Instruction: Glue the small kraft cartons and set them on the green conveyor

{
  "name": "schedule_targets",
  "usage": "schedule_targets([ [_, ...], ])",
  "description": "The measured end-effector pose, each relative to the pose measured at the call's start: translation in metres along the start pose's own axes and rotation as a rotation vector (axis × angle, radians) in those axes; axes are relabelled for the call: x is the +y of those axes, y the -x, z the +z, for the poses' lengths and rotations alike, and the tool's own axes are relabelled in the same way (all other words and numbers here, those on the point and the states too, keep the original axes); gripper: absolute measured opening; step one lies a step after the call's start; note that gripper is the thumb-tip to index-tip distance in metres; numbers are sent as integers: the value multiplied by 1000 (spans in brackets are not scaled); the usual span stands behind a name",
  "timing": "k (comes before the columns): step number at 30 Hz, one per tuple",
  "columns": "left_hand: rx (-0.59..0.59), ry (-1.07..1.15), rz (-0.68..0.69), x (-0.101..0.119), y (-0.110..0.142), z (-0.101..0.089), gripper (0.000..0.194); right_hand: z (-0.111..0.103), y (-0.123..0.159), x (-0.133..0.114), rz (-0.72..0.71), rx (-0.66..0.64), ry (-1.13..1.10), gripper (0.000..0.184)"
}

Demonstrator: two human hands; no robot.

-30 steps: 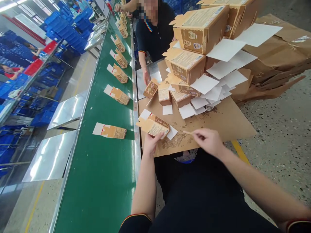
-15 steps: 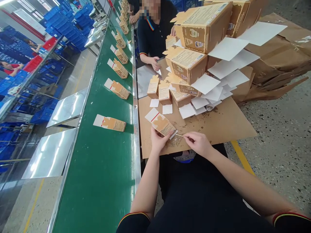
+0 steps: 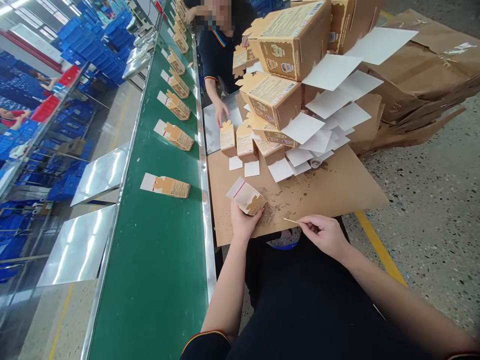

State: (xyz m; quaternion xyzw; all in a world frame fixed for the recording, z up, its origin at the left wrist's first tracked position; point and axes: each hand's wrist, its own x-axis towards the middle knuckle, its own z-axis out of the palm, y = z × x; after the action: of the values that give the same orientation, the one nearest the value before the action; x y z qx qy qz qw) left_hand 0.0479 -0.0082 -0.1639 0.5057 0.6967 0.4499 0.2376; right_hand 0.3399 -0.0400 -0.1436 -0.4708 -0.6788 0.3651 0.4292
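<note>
My left hand [image 3: 243, 222] is closed around a small brown and white carton [image 3: 249, 196], tilted above the cardboard-covered table [image 3: 318, 187]. A white flap with a red strip stands out from the carton's far end. My right hand [image 3: 324, 234] pinches a thin wooden stick [image 3: 291, 220], apart from the carton, its tip pointing left. Dark smears mark the cardboard around both hands. Beyond the held carton, two small cartons [image 3: 245, 145] stand side by side with white flaps toward me.
Large printed cartons [image 3: 275, 97] are piled on the table with white flaps [image 3: 332, 70] sticking out right. A green conveyor belt [image 3: 157, 260] on the left carries a row of cartons [image 3: 172, 187]. A co-worker's hand [image 3: 222, 113] reaches near the small cartons. Brown paper [image 3: 431, 85] lies behind.
The carton in my left hand has turned, showing more white. My right hand has drawn the stick away from it to the right. The co-worker's hand has moved nearer the small cartons.
</note>
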Motion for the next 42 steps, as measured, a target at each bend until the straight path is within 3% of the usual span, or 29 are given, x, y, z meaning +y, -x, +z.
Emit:
schedule_targets([
  [3, 122, 44, -185, -13, -2, -40, 68, -8, 1, -2, 16, 39, -13, 25],
  [7, 492, 72, -326, -44, -3, -124, 69, -20, 1, 1, 12, 88, -27, 19],
  [9, 615, 63, -351, -58, -1, -160, 75, -21, -1, 3, 2, 78, -35, 18],
  [11, 668, 58, -394, -70, 2, -182, 78, -18, -4, 4, -5, 56, -38, 18],
  [14, 675, 59, -421, -83, 3, -189, 79, -12, -9, 5, 1, 20, -42, 22],
  [20, 597, -35, -353, -94, -10, -180, 79, 0, -17, 3, 16, -73, -64, 25],
  [24, 569, 43, -326, -89, -18, -178, 93, -3, -27, -1, 28, -73, -35, 30],
  [26, 577, 15, -336, -84, -10, -176, 102, -16, -29, 1, 39, -16, -7, 30],
  [28, 697, -101, -314, -79, 6, -173, 102, -37, -26, 5, 63, 90, 40, 31],
  [30, 849, -188, -211, -75, 19, -167, 87, -61, -16, 10, 100, 212, 95, 32],
  [32, 870, -132, -63, -66, 13, -155, 66, -80, -5, 15, 132, 294, 136, 32],
  [35, 662, 113, -2, -39, -51, -118, 44, -86, 5, 18, 148, 326, 146, 37],
  [39, 247, 306, -236, 11, -186, -46, 37, -66, -5, 15, 92, 295, 167, 39],
  [42, 87, 343, -290, 37, -249, 3, 41, -55, -25, 13, 38, 289, 268, 29],
])
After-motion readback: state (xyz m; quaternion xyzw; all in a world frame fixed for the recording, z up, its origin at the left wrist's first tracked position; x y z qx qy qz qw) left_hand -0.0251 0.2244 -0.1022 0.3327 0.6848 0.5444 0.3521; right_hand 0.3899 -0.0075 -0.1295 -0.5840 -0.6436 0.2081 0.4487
